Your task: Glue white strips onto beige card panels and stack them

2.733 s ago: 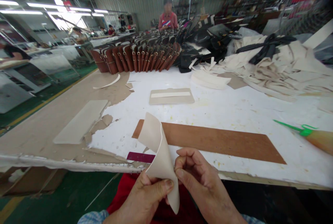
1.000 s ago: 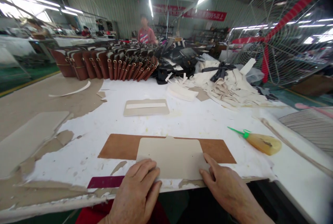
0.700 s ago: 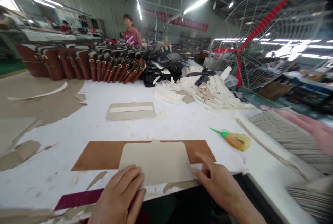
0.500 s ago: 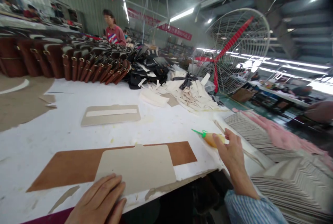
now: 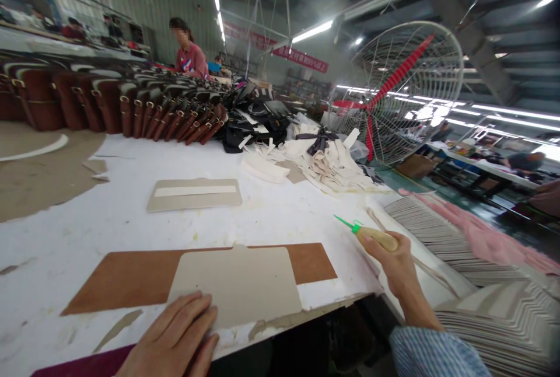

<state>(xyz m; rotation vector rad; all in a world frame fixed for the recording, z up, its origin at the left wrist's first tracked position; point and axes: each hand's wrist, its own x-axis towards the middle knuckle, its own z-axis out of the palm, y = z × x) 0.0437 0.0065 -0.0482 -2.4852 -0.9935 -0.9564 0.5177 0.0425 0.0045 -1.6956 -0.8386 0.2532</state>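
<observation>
Your left hand [image 5: 175,339] lies flat, palm down, fingers spread and closing on nothing, at the near edge of the table [image 5: 131,213]. Its fingertips press the near left corner of the beige panel [image 5: 238,280], so the panel reaches away from that hand toward 1 o'clock. The panel lies flat with a small tab at its far edge, partly over the brown board [image 5: 131,275], which runs from 9 o'clock to 3 o'clock beneath it and shows on both sides. Your right hand [image 5: 396,263] is well apart from the panel, out at 3 o'clock from it, curled around the glue bottle [image 5: 378,238]. The bottle's amber body sits in your closed fingers, and its green nozzle [image 5: 345,223] sticks out past them, pointing toward 10 o'clock just above the table. A dark red strip [image 5: 83,362] shows at 9 o'clock from your left hand, at the table's edge. Farther off at 12 o'clock lies a second panel [image 5: 195,194] with a pale strip along it. Beyond that stands a row of brown bags [image 5: 131,111], and at 1 o'clock a heap of cream pieces [image 5: 332,167]. Stacked sheets [image 5: 437,231] lie at 3 o'clock beside your right hand, and a fan [image 5: 394,91] stands behind them. Another person [image 5: 188,53] stands at the far end of the table.
</observation>
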